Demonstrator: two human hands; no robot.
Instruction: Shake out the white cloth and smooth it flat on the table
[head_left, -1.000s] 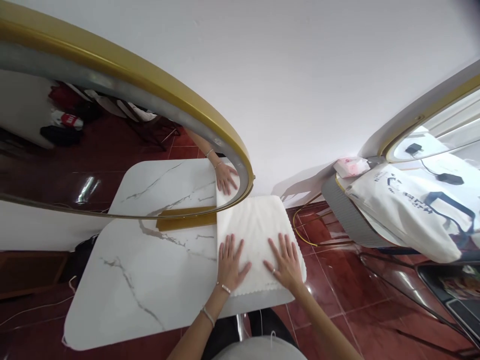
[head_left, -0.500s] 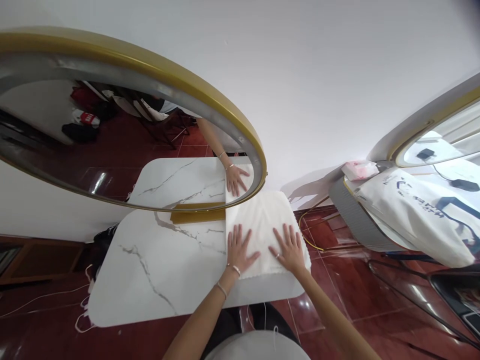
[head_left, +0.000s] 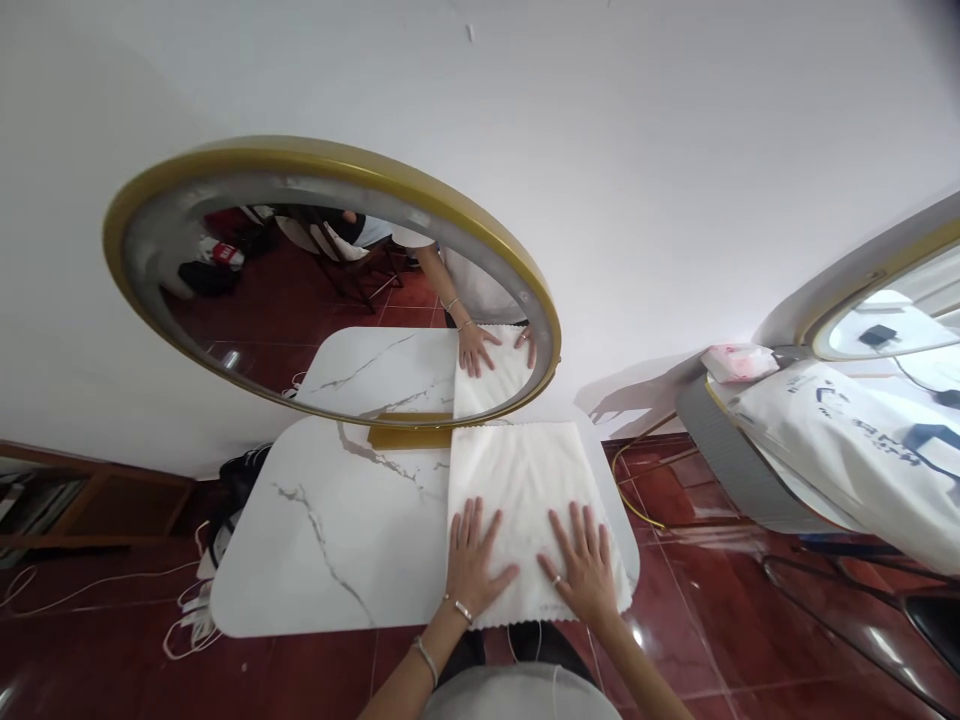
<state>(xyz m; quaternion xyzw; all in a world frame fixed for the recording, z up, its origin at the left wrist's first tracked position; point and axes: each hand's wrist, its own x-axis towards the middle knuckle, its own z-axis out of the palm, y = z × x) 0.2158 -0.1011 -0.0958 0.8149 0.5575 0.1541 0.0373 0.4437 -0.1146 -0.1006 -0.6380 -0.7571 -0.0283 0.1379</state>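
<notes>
A white cloth [head_left: 517, 470] with scalloped edges lies flat on the right part of a marble-patterned table [head_left: 360, 530]. Its near edge reaches the table's front edge. My left hand [head_left: 474, 565] rests palm down on the cloth's left side, fingers spread. On the right side of the cloth, my right hand [head_left: 583, 572] lies flat too, with its fingers apart. Faint creases run across the fabric between and beyond the hands. Neither hand grips anything.
An oval gold-framed mirror [head_left: 330, 150] stands over the table's back on a gold base [head_left: 409, 437]. To the right, another table holds a white printed bag [head_left: 847, 430] and a tissue pack [head_left: 741, 362]. White cables [head_left: 199, 610] lie at the lower left.
Both hands and the cloth have slid toward me. The cloth's far edge now lies in front of the mirror, and its near edge meets the table's front. The camera view has also shifted.
</notes>
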